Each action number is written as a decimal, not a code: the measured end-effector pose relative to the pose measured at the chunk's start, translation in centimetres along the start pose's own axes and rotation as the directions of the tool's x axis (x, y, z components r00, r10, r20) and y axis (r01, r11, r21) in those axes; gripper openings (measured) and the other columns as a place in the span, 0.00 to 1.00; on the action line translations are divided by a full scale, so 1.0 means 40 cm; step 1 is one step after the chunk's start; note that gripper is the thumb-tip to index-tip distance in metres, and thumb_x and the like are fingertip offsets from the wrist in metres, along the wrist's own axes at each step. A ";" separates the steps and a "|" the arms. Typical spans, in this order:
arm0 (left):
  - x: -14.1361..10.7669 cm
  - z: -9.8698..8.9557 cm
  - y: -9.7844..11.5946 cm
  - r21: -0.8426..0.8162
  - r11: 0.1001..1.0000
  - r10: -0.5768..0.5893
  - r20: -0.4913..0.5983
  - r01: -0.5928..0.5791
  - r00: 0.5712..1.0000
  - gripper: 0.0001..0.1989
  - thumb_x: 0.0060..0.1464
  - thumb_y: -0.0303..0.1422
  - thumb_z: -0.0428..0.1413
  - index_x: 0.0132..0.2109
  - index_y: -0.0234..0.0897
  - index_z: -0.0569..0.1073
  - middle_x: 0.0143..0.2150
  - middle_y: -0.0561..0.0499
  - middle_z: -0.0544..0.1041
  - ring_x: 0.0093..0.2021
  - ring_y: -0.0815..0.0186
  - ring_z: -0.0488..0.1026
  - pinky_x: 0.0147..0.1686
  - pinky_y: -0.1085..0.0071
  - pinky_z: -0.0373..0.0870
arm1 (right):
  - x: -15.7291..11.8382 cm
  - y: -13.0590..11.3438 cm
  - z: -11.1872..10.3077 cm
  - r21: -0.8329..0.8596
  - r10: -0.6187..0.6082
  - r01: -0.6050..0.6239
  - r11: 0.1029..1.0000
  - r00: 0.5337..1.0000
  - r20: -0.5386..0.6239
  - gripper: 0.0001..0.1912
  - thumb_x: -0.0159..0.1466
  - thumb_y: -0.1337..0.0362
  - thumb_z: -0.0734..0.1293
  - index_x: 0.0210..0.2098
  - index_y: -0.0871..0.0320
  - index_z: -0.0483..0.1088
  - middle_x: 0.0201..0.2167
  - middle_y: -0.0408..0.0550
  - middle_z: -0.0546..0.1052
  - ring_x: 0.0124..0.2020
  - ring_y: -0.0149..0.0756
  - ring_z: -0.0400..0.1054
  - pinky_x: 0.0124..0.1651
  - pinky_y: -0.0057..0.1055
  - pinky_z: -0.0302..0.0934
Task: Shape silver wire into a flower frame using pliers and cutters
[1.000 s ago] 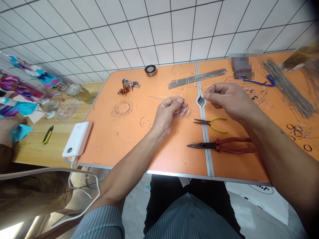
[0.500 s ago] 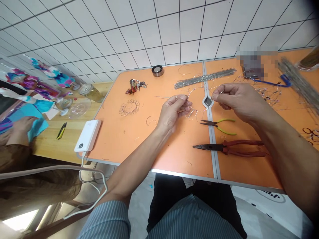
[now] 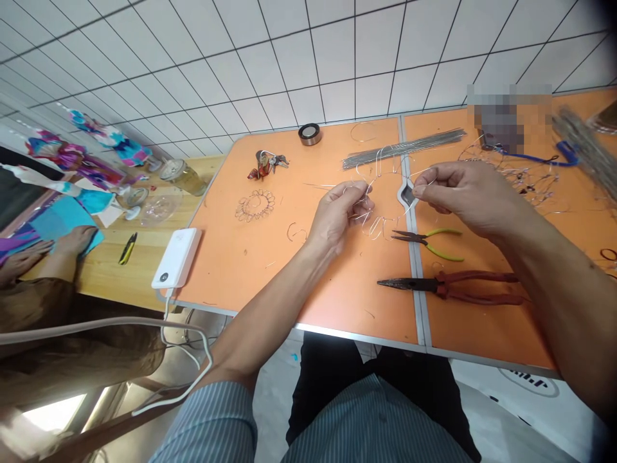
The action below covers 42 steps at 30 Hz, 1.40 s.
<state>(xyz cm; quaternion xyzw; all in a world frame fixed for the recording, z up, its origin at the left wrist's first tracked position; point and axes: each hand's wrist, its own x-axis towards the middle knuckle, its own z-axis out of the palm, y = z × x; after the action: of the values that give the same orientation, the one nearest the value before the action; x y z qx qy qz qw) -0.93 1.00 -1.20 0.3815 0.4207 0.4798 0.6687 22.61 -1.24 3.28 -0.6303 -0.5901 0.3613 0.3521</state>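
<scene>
Above the orange table, my left hand [image 3: 341,209] pinches the left side of a thin wire ring [image 3: 377,225] with loops along its edge. My right hand [image 3: 450,188] is closed at the ring's right side, thumb and forefinger pressed on thin wire there; the exact grip is too fine to make out. One straight wire end juts left past my left hand. Below the hands lie small yellow-handled pliers [image 3: 427,241], and nearer me large red-handled pliers [image 3: 446,287]. A finished-looking looped wire ring [image 3: 255,206] rests on the table to the left.
Behind the hands lies a bundle of straight wires [image 3: 405,148]. A tape roll [image 3: 309,134], keys [image 3: 270,164] and a white power bank [image 3: 177,258] with a cable sit leftward. Tangled wire pieces [image 3: 525,180] lie right. At far left, a co-worker's hands [image 3: 74,240] touch blue sheet material.
The ring has turned between my hands, so its loops now stand differently. Both hands stay nearly in place. The view has shifted slightly, and more of the co-worker's hands shows.
</scene>
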 end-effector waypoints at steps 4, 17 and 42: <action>-0.003 0.004 -0.002 -0.037 0.999 -0.025 0.036 0.027 0.999 0.21 0.56 0.46 0.78 0.37 0.39 0.78 0.34 0.53 0.82 0.33 0.71 0.77 0.41 0.72 0.77 | 0.003 -0.001 0.000 0.043 -0.004 0.005 0.999 1.000 -0.027 0.08 0.67 0.62 0.75 0.31 0.54 0.79 0.23 0.41 0.67 0.28 0.33 0.57 0.33 0.37 0.44; -0.009 0.001 -0.009 0.023 0.999 -0.043 0.147 0.040 0.988 0.23 0.45 0.43 0.83 0.39 0.38 0.81 0.34 0.55 0.80 0.32 0.71 0.76 0.39 0.70 0.78 | 0.005 -0.001 -0.007 0.047 -0.010 0.013 0.999 0.998 -0.057 0.09 0.68 0.62 0.74 0.30 0.53 0.78 0.23 0.41 0.66 0.28 0.33 0.56 0.34 0.39 0.43; -0.003 -0.002 -0.004 -0.056 0.998 0.030 0.056 -0.027 0.998 0.19 0.52 0.41 0.79 0.39 0.39 0.80 0.35 0.54 0.84 0.31 0.73 0.77 0.41 0.73 0.78 | 0.006 0.016 -0.016 0.013 -0.020 0.019 1.000 0.998 0.059 0.08 0.66 0.57 0.76 0.35 0.53 0.80 0.28 0.43 0.70 0.30 0.34 0.56 0.34 0.38 0.46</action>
<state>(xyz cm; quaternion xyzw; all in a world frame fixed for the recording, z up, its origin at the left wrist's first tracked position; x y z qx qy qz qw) -0.96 0.85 -1.35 0.3825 0.3827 0.4895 0.6839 23.47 -1.05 3.03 -0.6115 -0.6040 0.3800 0.3418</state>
